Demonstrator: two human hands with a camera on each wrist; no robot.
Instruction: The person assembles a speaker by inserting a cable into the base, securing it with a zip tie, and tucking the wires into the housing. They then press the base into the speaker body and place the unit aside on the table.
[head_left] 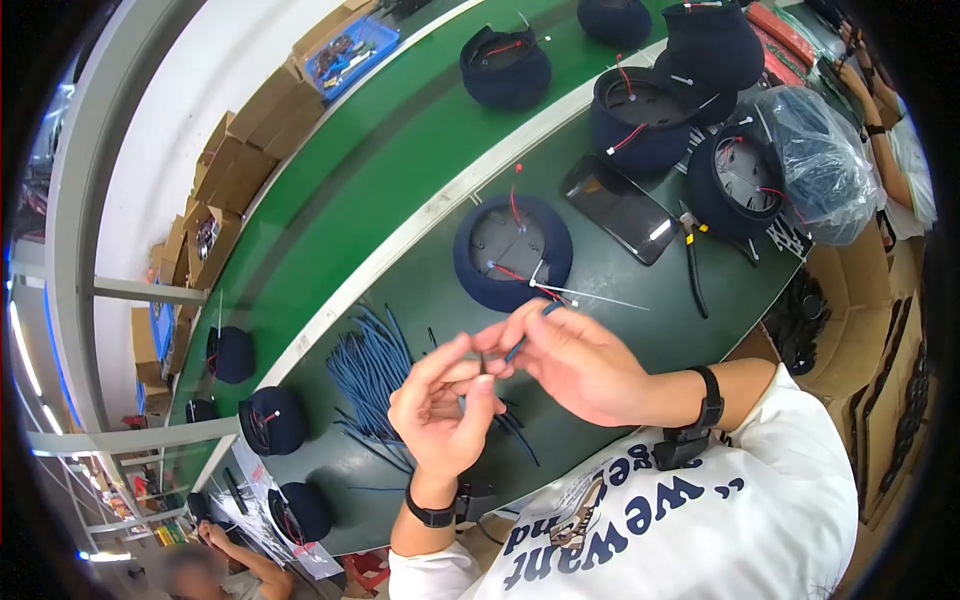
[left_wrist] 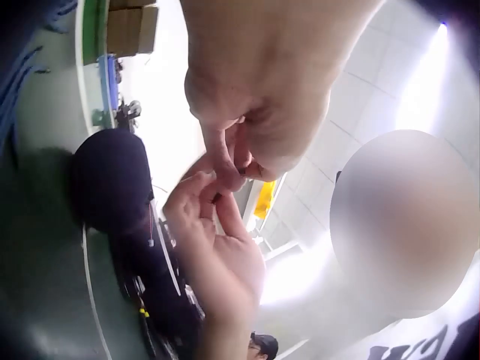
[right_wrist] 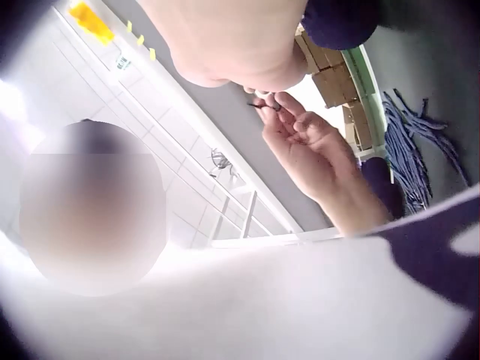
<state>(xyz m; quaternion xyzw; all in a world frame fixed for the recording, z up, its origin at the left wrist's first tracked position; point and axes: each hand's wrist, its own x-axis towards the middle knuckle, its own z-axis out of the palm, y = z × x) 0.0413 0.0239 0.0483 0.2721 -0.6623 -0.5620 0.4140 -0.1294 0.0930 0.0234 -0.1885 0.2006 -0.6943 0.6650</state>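
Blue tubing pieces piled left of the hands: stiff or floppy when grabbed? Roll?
Probably semi-flexible: pieces in the blue tubing pile lie gently curved, not limp. Likely very light: the right hand pinches one blue piece by fingertips. Thin and round, so may roll if pushed.

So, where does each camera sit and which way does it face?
Head: on the head, facing down at the green table; left hand, right hand and white shirt show, both hands pinching a blue tube.
Left wrist: under the left hand, facing up past it to the right hand.
Right wrist: under the right hand, facing the left hand.
Both wrist views share the meeting fingertips.
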